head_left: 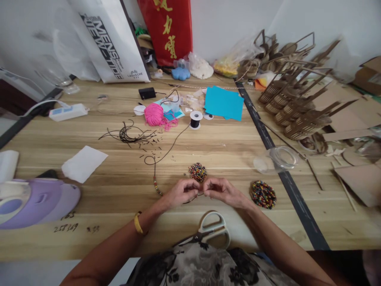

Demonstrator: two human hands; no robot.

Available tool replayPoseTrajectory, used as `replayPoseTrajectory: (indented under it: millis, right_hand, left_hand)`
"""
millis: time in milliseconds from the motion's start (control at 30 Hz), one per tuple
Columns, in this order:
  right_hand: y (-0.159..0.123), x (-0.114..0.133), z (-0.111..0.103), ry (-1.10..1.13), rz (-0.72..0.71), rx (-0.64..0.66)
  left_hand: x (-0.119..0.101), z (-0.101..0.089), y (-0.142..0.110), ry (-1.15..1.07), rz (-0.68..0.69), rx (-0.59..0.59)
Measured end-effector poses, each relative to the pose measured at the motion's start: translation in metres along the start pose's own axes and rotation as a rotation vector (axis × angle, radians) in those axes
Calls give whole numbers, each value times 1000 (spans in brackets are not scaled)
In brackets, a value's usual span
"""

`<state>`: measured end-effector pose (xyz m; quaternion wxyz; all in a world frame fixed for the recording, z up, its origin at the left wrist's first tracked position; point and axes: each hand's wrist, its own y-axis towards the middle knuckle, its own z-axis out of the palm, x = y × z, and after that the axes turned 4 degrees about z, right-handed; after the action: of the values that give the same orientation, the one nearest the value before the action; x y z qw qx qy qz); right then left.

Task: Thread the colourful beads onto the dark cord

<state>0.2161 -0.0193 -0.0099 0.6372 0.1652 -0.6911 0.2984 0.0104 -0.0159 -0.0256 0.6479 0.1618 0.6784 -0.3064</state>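
My left hand (pixel 182 191) and my right hand (pixel 220 191) meet over the near middle of the wooden table (pixel 119 190), fingers pinched together on a thin black cord (pixel 169 149). The cord runs from my fingers back to a small black spool (pixel 195 119), and a few coloured beads (pixel 157 186) are strung on it left of my left hand. A pile of coloured beads (pixel 197 171) lies just beyond my fingers. A second bead pile (pixel 263 194) lies right of my right hand. Scissors with white handles (pixel 212 231) rest at the table's near edge.
A pink yarn ball (pixel 154 114), blue paper sheets (pixel 224 102), cut black cord scraps (pixel 131 135) and a clear plastic lid (pixel 278 159) lie further back. Stacked cardboard baskets (pixel 297 107) fill the right. A purple device (pixel 32 200) and white cloth (pixel 83 163) sit left.
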Motion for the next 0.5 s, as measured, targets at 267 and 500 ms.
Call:
replayPoseTrajectory:
  millis: [267, 500]
  right_hand:
    - [-3, 9, 3, -141, -54, -67]
    - [0, 4, 8, -239, -92, -114]
  left_hand:
    - [-2, -8, 0, -100, -11, 38]
    - [-5, -8, 1, -118, -12, 77]
